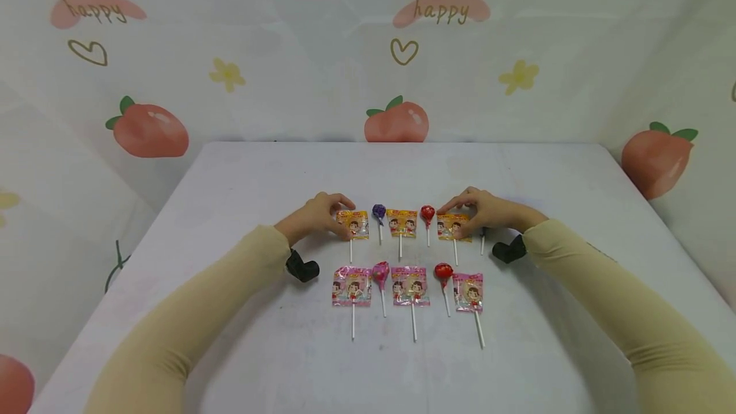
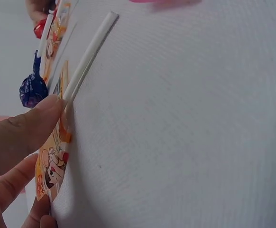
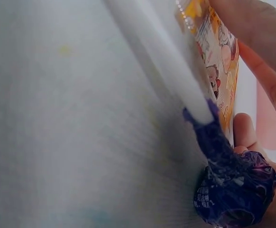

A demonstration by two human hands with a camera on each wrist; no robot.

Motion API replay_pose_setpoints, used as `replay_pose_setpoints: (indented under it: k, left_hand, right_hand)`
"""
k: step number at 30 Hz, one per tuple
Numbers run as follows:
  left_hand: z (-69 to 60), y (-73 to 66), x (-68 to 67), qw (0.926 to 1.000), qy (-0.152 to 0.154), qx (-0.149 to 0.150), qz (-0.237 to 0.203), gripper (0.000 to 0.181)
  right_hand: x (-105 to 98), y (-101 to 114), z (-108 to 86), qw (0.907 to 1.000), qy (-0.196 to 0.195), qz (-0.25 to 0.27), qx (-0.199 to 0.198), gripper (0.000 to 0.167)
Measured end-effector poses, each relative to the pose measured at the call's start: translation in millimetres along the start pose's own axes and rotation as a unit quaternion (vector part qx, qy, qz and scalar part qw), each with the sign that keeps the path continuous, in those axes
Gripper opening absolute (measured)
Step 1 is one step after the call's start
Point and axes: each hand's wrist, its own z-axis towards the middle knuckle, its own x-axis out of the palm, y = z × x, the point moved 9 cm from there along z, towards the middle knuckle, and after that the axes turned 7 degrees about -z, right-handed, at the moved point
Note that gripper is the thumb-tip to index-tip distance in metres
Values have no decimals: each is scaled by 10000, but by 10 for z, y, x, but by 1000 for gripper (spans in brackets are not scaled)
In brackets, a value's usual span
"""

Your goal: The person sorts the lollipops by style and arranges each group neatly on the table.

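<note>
One orange packet (image 1: 359,225), at nine o'clock from the middle packet (image 1: 402,222), sits pinched in the left hand (image 1: 315,217); the right hand (image 1: 489,211) pinches a matching packet (image 1: 446,226) at three, a pink packet (image 1: 410,284) lying at six.

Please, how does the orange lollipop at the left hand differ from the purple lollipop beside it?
The orange lollipop has a flat, cartoon-printed packet; the purple lollipop has a rounded, closely wrapped head. The left hand pinches the orange lollipop, while the purple lollipop lies untouched. Both have white sticks and are in the far row.
</note>
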Motion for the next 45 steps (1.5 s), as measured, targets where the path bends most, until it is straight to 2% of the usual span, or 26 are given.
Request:
replay_pose_setpoints:
  k: [4, 12, 20, 29, 35, 41, 45]
  left_hand:
    - [11, -16, 2, 9999, -48, 12, 141, 59]
    - [17, -28, 4, 9999, -31, 1, 109, 57]
    - [28, -24, -1, 9995, -17, -57, -302, 47]
    - [14, -79, -61, 9993, -231, -68, -277, 42]
    - [-2, -114, -79, 9982, -266, -22, -535, 43]
    - [-51, -224, -155, 9962, -330, 257, -764, 46]
    - [-92, -366, -286, 9902, -514, 499, -1198, 48]
  right_hand:
    - [4, -11, 0, 10000, 10, 28, 23, 52]
    - [8, -15, -10, 9999, 33, 129, 59, 53]
    - [19, -40, 14, 9998, 54, 157, 103, 54]
    - [12, -39, 14, 10000, 21, 46, 80, 53]
    - [6, -35, 6, 9999, 11, -20, 99, 53]
    - [10, -23, 23, 10000, 16, -44, 59, 53]
    - [5, -22, 8, 10000, 8, -42, 48, 53]
